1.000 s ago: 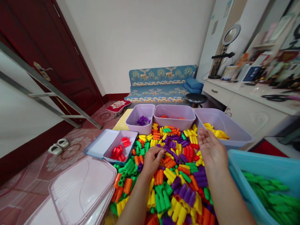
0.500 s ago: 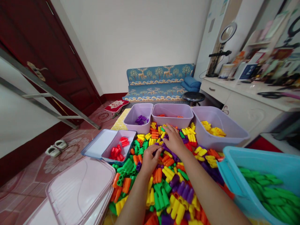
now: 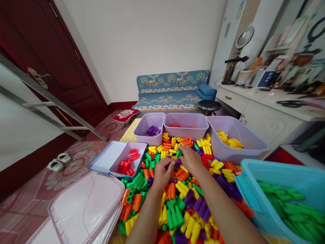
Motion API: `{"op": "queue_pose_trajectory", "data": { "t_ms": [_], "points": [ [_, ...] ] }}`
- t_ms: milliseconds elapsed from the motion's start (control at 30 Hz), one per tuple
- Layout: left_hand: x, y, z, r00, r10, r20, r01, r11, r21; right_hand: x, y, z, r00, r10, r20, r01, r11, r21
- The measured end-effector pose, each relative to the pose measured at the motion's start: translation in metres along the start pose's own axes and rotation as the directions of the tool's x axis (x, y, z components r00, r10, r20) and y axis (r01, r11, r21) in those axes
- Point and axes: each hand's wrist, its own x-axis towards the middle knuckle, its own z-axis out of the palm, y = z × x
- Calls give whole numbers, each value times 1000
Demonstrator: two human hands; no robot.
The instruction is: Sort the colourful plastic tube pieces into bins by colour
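Note:
Loose plastic tube-shaped building pieces (image 3: pixel 175 217) in green, yellow, orange, purple and red are heaped in front of me. My left hand (image 3: pixel 162 173) rests over the middle of the heap, its fingers curled round a purple piece (image 3: pixel 168 165) that is mostly hidden. Just to its right, my right hand (image 3: pixel 191 160) has bent fingers with a green piece (image 3: pixel 179 153) at the fingertips. Purple and yellow pieces lie beneath both hands.
Behind the heap stand lilac bins with purple pieces (image 3: pixel 152 130), orange pieces (image 3: pixel 174 125) and yellow pieces (image 3: pixel 230 140). A turquoise bin (image 3: pixel 250 189) of green pieces is at right. At left are a box (image 3: pixel 142 159) with red pieces and stacked lids (image 3: pixel 87 203).
My right hand has drawn back towards me from the far part of the heap, and a green piece now shows at its fingertips. The left hand has barely moved.

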Motion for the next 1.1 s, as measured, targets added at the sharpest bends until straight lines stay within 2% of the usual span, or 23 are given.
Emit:
{"op": "queue_pose_trajectory", "data": {
  "t_ms": [167, 300, 467, 667, 733, 800, 867, 900, 933, 967, 1033, 1067, 1100],
  "points": [
    [0, 1, 0, 1000, 1, -5, -1, 1000, 4, -14, 2, 1, 999, -29, 29, 28, 999, 42],
    [-1, 1, -1, 1000, 3, -7, -3, 1000, 7, -13, 3, -1, 998, -60, 31, 56, 994, 98],
    [0, 0, 0, 1000, 6, -17, -6, 1000, 5, -9, 6, 1, 1000, -13, 28, 10, 996, 90],
    [0, 1, 0, 1000, 4, -27, -4, 1000, 5, -12, 10, 4, 1000, -18, -1, 18, 993, 119],
    [-1, 2, -1, 1000, -2, -20, 2, 1000, 5, -14, 14, 2, 999, -4, -52, 14, 982, 189],
    [-1, 1, -1, 1000, -6, -17, 6, 1000, 4, -18, 18, -1, 991, 20, -133, 28, 936, 350],
    [-1, 0, 0, 1000, -7, -22, 7, 1000, 5, -25, 21, -7, 965, 106, -239, 55, 811, 582],
    [-1, 0, 0, 1000, -7, -24, 7, 1000, 6, -30, 22, -12, 935, 189, -299, 78, 715, 695],
    [-1, 0, 0, 1000, -7, -26, 7, 1000, 6, -35, 21, -17, 882, 302, -361, 120, 597, 793],
    [-1, -1, 0, 1000, -7, -26, 7, 1000, 5, -42, 21, -22, 798, 438, -414, 186, 474, 861],
    [0, -1, 0, 1000, -4, -28, 4, 1000, 3, -53, 19, -35, 575, 676, -460, 407, 252, 878],
    [0, 0, 0, 1000, -1, -28, 1, 1000, 4, -58, 18, -40, 493, 747, -446, 516, 162, 841],
    [0, 0, 0, 1000, 2, -27, -2, 1000, 6, -63, 19, -45, 452, 789, -416, 589, 87, 803]
  ]
}}
